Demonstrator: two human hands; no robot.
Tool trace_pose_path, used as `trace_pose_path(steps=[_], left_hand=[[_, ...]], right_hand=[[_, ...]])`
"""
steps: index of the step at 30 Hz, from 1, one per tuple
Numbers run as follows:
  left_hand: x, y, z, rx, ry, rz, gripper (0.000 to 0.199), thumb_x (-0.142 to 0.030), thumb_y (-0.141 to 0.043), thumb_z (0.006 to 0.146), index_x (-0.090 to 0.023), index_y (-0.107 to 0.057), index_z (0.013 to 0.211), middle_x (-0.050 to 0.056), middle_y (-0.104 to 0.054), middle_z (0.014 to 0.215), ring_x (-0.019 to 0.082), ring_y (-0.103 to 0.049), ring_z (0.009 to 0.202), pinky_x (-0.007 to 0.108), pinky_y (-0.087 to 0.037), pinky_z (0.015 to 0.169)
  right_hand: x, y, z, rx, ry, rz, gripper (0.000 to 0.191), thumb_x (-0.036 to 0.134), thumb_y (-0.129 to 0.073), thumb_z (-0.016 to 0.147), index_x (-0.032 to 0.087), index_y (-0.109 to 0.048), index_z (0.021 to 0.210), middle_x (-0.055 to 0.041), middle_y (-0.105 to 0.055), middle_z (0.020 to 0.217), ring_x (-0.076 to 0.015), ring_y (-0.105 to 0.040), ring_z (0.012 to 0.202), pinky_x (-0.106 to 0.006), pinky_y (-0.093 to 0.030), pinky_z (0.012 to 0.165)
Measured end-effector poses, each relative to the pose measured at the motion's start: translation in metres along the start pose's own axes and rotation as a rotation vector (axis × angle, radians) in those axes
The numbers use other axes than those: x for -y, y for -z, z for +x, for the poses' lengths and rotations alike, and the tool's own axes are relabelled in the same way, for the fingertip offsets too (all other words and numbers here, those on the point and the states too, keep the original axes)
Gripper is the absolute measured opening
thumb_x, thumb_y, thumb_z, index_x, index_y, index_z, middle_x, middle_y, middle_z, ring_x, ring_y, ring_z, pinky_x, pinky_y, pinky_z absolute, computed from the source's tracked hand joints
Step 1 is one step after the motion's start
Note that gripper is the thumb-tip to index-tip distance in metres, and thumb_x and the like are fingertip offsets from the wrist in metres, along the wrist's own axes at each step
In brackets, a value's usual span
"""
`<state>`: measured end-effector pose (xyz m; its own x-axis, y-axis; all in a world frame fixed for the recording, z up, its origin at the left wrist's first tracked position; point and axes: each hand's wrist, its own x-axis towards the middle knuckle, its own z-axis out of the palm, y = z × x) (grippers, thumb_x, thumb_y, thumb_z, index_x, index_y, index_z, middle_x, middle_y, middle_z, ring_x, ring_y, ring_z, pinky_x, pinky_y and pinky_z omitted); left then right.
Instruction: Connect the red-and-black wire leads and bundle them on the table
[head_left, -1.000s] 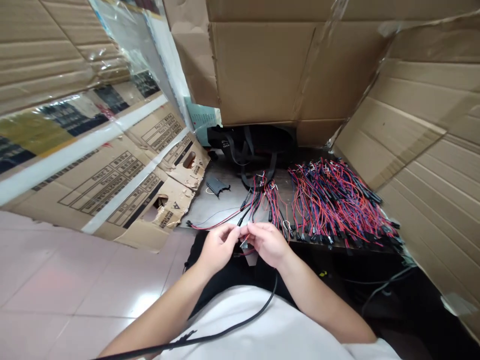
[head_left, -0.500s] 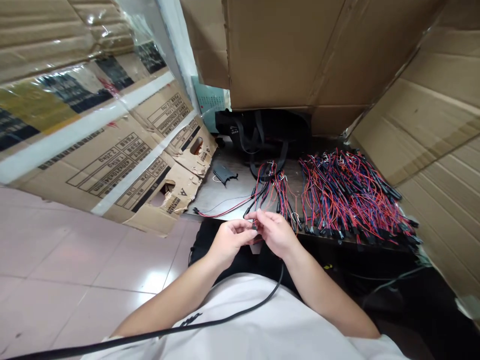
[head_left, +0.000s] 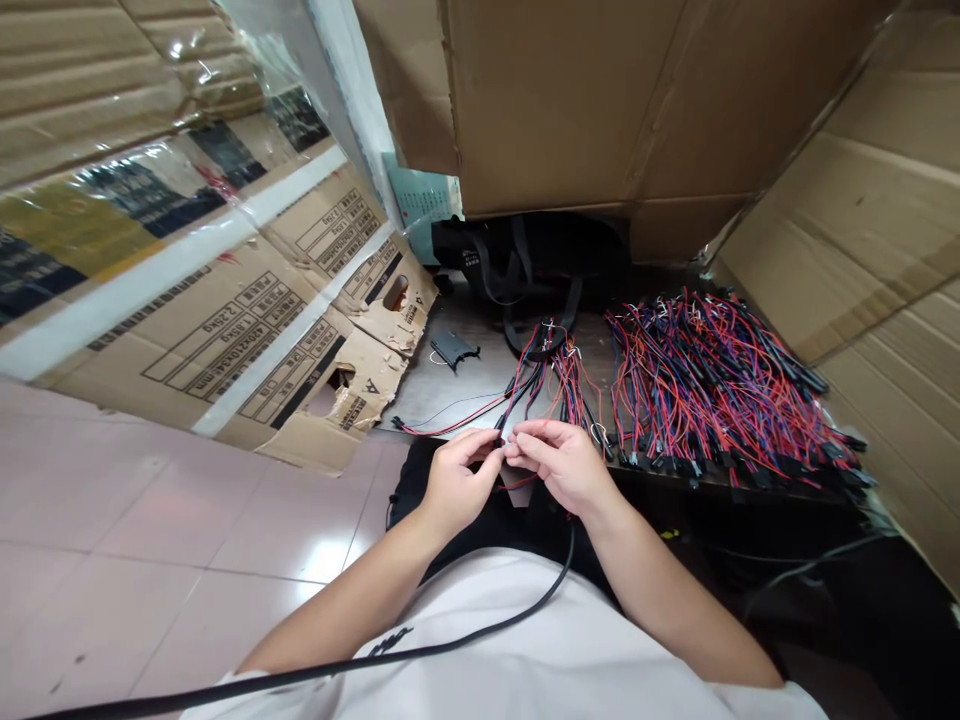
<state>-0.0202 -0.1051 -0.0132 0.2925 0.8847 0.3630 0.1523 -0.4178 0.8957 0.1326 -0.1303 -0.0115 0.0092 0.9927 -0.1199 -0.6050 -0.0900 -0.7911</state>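
Note:
My left hand [head_left: 461,478] pinches a small black connector [head_left: 498,441] between thumb and fingers at the table's front edge. Right beside it, my right hand [head_left: 568,465] is closed in a pinch, its fingertips almost meeting the left ones; what they hold is too small to make out. Red wire [head_left: 519,484] hangs below the fingers. Just beyond the hands lies a loose bunch of red and black wires [head_left: 574,390] with black plugs. A single wire lead [head_left: 450,428] stretches left from there, ending in a black plug.
To the right lies a large heap of red, blue and black wire leads [head_left: 720,390]. A black bag [head_left: 555,255] with straps stands at the back. A black plastic part [head_left: 454,350] lies left on the table. Cardboard walls [head_left: 862,230] enclose the table; a black cable [head_left: 450,650] crosses my lap.
My left hand has turned a little and its fingertips now show the black connector more plainly. The right hand's fingers have drawn slightly apart from it. The view has shifted slightly.

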Motion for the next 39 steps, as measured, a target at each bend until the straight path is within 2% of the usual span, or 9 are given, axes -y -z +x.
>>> trace_pose_path(steps=[3,9,11,14,19,24,39], left_hand=[[0.000,0.000,0.001,-0.016,0.011,-0.044,0.017,-0.020,-0.069,0.075,-0.013,-0.072,0.090,0.008,-0.068,0.087,0.017,-0.068,0.074,0.028,-0.059,0.070],[-0.003,0.000,0.001,-0.012,0.181,-0.169,0.019,-0.021,-0.074,0.070,-0.012,-0.070,0.086,0.008,-0.069,0.084,0.017,-0.066,0.074,0.029,-0.057,0.071],[-0.004,0.000,0.000,-0.019,0.142,-0.159,0.017,-0.019,-0.073,0.070,-0.013,-0.069,0.085,0.007,-0.067,0.083,0.017,-0.065,0.074,0.029,-0.057,0.070],[-0.007,0.000,-0.001,-0.018,0.013,-0.072,0.011,-0.017,-0.070,0.073,-0.014,-0.069,0.083,0.006,-0.064,0.082,0.016,-0.063,0.075,0.027,-0.055,0.068],[-0.011,0.002,-0.002,-0.026,-0.147,0.060,0.011,-0.015,-0.070,0.075,-0.015,-0.069,0.086,0.006,-0.063,0.082,0.015,-0.061,0.076,0.025,-0.053,0.067],[-0.011,0.002,-0.002,-0.001,-0.183,0.080,0.010,-0.016,-0.070,0.078,-0.015,-0.068,0.088,0.006,-0.063,0.083,0.016,-0.062,0.076,0.026,-0.053,0.067],[-0.016,0.002,0.000,-0.021,-0.340,0.181,0.008,-0.015,-0.069,0.080,-0.015,-0.069,0.088,0.005,-0.062,0.079,0.013,-0.059,0.071,0.025,-0.050,0.067]], right_hand=[[-0.001,0.001,-0.001,-0.042,0.023,-0.006,0.034,0.028,-0.090,0.053,0.013,-0.071,0.077,-0.0031,-0.073,0.069,-0.0143,-0.072,0.063,-0.024,-0.061,0.067],[-0.002,0.002,-0.002,-0.095,0.130,-0.041,0.036,0.024,-0.089,0.056,0.014,-0.065,0.082,-0.0024,-0.072,0.067,-0.0157,-0.071,0.060,-0.025,-0.061,0.059],[-0.003,0.001,-0.002,-0.119,0.152,-0.040,0.037,0.024,-0.089,0.056,0.015,-0.063,0.082,-0.0018,-0.072,0.065,-0.0148,-0.070,0.057,-0.024,-0.060,0.056],[-0.005,-0.002,-0.001,-0.150,0.169,-0.049,0.039,0.026,-0.089,0.056,0.015,-0.062,0.081,-0.0010,-0.071,0.063,-0.0143,-0.069,0.054,-0.024,-0.059,0.054],[-0.006,-0.006,-0.003,-0.230,0.280,-0.116,0.037,0.030,-0.087,0.058,0.016,-0.060,0.079,-0.0004,-0.071,0.065,-0.0135,-0.068,0.054,-0.027,-0.060,0.059],[-0.005,-0.009,-0.008,-0.220,0.353,-0.172,0.035,0.032,-0.086,0.059,0.017,-0.060,0.078,0.0004,-0.070,0.065,-0.0139,-0.066,0.054,-0.029,-0.060,0.059],[-0.004,-0.011,-0.009,-0.196,0.336,-0.179,0.034,0.029,-0.086,0.059,0.018,-0.061,0.079,0.0000,-0.070,0.064,-0.0151,-0.068,0.056,-0.030,-0.060,0.060]])
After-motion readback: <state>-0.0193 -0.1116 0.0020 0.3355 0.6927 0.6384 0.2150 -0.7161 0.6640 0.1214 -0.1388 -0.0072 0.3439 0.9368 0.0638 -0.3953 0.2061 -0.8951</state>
